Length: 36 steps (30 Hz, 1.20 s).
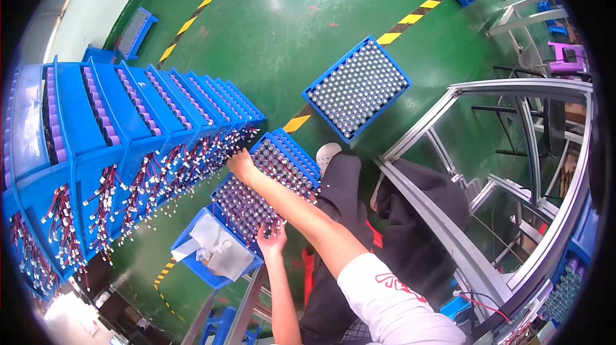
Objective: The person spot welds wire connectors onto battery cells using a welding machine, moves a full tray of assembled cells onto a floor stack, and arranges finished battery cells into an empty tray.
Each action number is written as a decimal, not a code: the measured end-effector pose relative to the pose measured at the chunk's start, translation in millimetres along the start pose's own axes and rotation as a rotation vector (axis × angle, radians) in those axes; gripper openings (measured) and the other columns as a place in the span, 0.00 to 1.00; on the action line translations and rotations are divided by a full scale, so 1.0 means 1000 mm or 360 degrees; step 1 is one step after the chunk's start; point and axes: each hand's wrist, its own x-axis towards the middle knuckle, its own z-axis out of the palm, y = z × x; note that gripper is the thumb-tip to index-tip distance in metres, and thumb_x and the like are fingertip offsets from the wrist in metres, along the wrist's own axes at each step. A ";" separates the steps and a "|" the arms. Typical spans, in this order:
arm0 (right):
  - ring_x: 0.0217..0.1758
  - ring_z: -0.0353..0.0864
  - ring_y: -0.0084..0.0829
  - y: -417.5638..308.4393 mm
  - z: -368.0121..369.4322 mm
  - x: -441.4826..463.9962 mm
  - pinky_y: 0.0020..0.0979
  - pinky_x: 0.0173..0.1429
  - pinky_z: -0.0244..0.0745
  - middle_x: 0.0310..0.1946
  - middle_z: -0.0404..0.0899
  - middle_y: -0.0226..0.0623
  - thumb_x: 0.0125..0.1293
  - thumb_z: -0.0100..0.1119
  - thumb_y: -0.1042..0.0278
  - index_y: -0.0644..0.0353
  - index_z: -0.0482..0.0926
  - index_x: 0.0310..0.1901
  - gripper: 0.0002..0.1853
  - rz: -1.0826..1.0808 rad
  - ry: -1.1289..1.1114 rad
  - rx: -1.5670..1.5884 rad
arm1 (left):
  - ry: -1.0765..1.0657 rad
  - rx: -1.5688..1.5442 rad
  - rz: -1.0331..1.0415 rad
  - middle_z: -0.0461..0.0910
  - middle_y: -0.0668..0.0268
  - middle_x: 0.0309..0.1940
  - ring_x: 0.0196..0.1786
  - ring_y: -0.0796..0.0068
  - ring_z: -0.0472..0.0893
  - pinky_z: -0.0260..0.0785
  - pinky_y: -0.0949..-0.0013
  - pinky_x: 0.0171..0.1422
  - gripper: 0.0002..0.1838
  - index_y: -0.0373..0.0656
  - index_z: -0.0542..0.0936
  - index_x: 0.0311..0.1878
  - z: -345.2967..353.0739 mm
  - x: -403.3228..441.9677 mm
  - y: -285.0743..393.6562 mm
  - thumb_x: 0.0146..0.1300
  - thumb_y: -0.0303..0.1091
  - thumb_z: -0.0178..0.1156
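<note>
My right hand (241, 166) reaches across to the left, to the far-left edge of a blue crate of battery cells. Its fingers are curled together near dangling wires with white connectors (221, 147); what they hold is too small to make out. My left hand (272, 240) is at the near edge of the same cells, its fingers apart and slightly bent, with nothing visible in it. The cells (247, 207) are purple-wrapped and stand in close rows, with small white and red bits among them. My right forearm hides part of the crate (301, 146).
On the left stands a long row of stacked blue crates (90, 130) with purple cells and hanging wires. A blue crate of silver-topped cells (359, 88) is on the green floor ahead. A blue bin (215, 274) holds white paper. An aluminium frame (449, 216) rises at right.
</note>
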 end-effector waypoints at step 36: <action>0.39 0.83 0.30 0.151 -0.027 -0.199 0.35 0.44 0.78 0.37 0.86 0.40 0.63 0.67 0.45 0.63 0.85 0.48 0.26 0.0755 0.0188 0.1468 | 0.0113 0.0465 -0.0136 0.70 0.56 0.52 0.54 0.55 0.73 0.65 0.50 0.55 0.20 0.44 0.65 0.49 0.015 0.029 0.028 0.58 0.36 0.62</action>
